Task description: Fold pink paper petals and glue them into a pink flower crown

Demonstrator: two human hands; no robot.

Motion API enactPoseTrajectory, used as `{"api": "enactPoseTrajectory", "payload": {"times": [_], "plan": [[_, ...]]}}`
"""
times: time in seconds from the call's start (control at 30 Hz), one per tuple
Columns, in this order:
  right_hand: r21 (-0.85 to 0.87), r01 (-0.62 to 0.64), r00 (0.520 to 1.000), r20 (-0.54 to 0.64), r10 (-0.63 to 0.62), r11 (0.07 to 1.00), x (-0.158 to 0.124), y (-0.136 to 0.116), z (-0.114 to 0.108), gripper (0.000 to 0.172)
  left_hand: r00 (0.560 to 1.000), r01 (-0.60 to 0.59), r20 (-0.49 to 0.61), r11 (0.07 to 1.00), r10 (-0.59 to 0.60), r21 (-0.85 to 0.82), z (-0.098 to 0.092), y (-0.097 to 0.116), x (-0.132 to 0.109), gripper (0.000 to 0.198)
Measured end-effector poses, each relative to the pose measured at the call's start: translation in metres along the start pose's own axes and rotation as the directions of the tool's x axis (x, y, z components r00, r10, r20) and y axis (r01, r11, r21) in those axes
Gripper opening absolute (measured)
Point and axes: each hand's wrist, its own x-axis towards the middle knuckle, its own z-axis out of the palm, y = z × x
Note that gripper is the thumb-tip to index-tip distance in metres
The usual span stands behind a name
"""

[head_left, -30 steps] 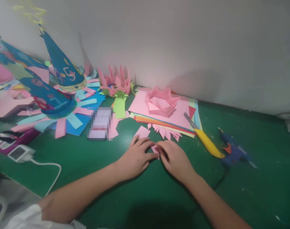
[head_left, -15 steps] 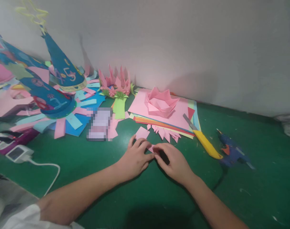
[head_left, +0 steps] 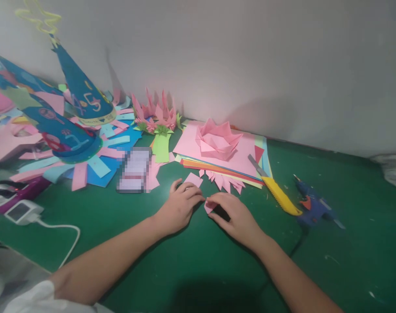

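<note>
Leftward by a little, the left hand has eased off the small pink paper piece that both hands were fingering half a second ago. Nearest lies the bare green tabletop, forearms reaching over it. The right hand grasps the piece between thumb and fingers; it sits at their tips, on the side facing the other hand. That left hand looks released, fingers apart and gently bent, tips just beside the piece; whether one touches it I cannot tell. Just beyond its fingers lies a pink square, with pointed pink cutouts to its right. Farther right, a yellow-handled cutter lies beside a blue glue gun. Behind the cutouts, a folded pink flower rests on stacked coloured paper, near the grey wall.
</note>
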Motion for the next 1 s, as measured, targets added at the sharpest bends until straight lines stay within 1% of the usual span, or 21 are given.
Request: {"api": "enactPoseTrajectory", "payload": {"times": [0.1,0.23,0.33,0.47,0.6,0.67,0.73,0.87,1.0], "plan": [[0.023,0.018,1.0,-0.004,-0.018,1.0,0.0,0.0004,-0.0012,0.016,0.998,-0.06,0.034,0.998,0.061,-0.027,0.0002,-0.0007,0.0002,0.039],[0.039,0.036,0.999,0.008,-0.037,0.999,-0.0005,0.0004,-0.0015,0.009,0.994,-0.097,0.057,0.995,0.098,-0.028,-0.0001,-0.0006,0.0,0.037],[0.004,0.073,0.997,0.004,-0.073,0.997,-0.0006,0.0009,-0.0017,0.011,0.988,-0.137,0.073,0.991,0.137,-0.008,-0.0001,-0.0016,-0.0001,0.036],[-0.105,0.078,0.995,-0.051,-0.083,0.991,-0.0009,0.003,-0.0017,0.012,0.981,-0.175,0.084,0.985,0.175,-0.004,0.0,-0.0028,0.0003,0.035],[-0.062,0.085,0.996,-0.019,-0.086,0.994,-0.0009,0.0051,-0.0008,0.013,0.979,-0.189,0.077,0.982,0.19,-0.016,-0.0006,-0.0028,0.0006,0.03],[-0.037,0.074,0.997,-0.03,-0.075,0.997,-0.0006,0.0054,-0.0004,0.013,0.978,-0.192,0.077,0.981,0.192,-0.013,-0.0013,-0.0023,0.0005,0.027],[-0.025,0.038,0.998,-0.058,-0.039,0.999,0.0,0.005,-0.0003,0.013,0.979,-0.188,0.078,0.982,0.188,-0.001,-0.0019,-0.0017,0.0004,0.026],[0.01,-0.026,0.997,-0.076,0.027,1.0,0.0015,0.0038,-0.0006,0.014,0.983,-0.173,0.063,0.985,0.173,0.004,-0.0027,-0.0002,0.0001,0.028],[0.013,-0.047,0.995,-0.084,0.048,0.999,0.0029,0.0034,-0.0001,0.013,0.98,-0.19,0.047,0.981,0.191,-0.032,-0.0033,0.0009,0.0002,0.031]]}}
